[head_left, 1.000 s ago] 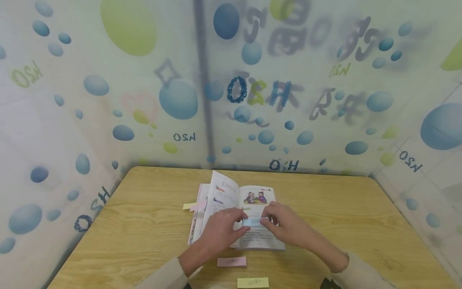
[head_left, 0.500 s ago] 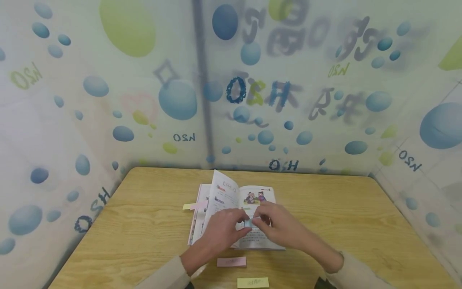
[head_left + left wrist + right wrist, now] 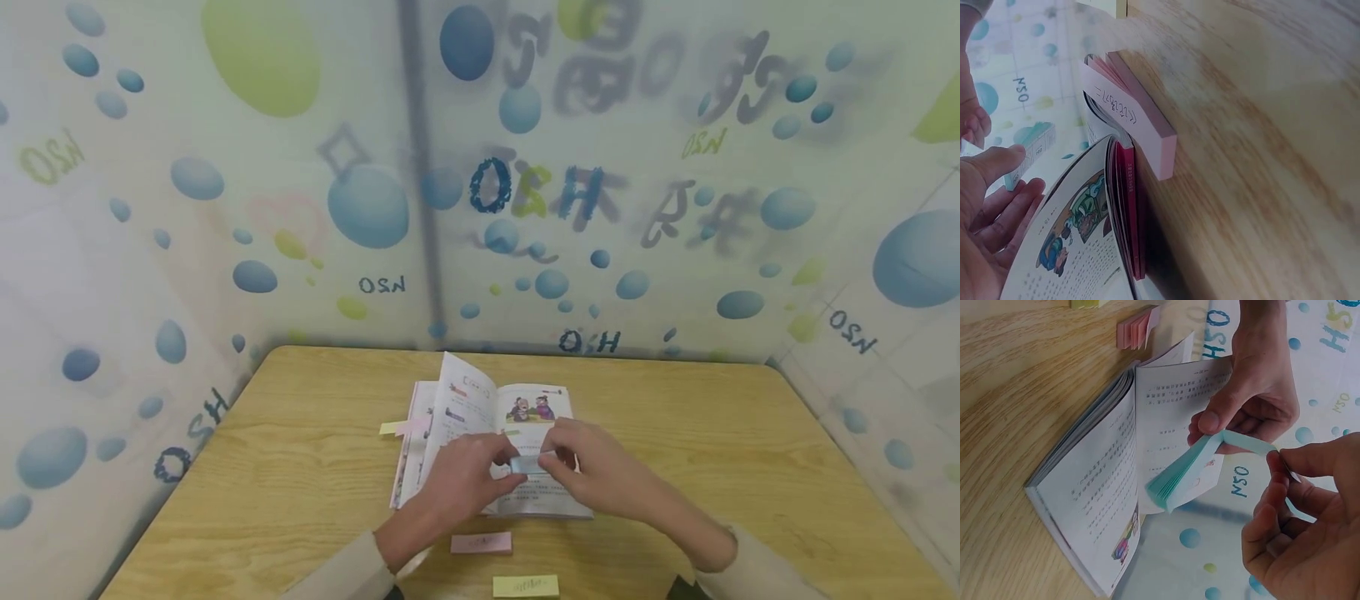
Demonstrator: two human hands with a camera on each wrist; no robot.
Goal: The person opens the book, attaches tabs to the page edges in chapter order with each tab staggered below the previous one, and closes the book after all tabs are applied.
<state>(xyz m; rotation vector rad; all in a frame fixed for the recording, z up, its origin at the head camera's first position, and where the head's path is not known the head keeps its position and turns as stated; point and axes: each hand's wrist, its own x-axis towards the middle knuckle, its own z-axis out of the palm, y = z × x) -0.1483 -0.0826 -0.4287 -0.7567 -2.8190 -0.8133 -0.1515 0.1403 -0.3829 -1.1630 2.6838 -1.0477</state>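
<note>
Above the open book (image 3: 542,498), my left hand (image 3: 459,473) pinches a pad of light-blue sticky notes (image 3: 1177,474) between thumb and fingers. In the right wrist view the pad's sheets fan out at one end. My right hand (image 3: 600,467) pinches the end of one blue sticky note (image 3: 1244,442), which bends up from the pad and stretches between both hands. Part of that end is hidden by my right fingers. The book's left-hand pages stand partly raised beside my left hand, and a coloured cartoon picture (image 3: 532,409) tops the right-hand page.
A pink sticky-note pad (image 3: 481,543) lies on the wooden table (image 3: 690,425) in front of the book, and a yellow pad (image 3: 525,587) lies nearer still. Yellow (image 3: 389,428) and pink tabs (image 3: 410,427) stick out from the book's left edge. A patterned curtain (image 3: 645,250) stands behind the table.
My right hand first moved left, close to my left hand, then drew back to the right, with the blue sticky note now stretched between them. My left hand has barely moved.
</note>
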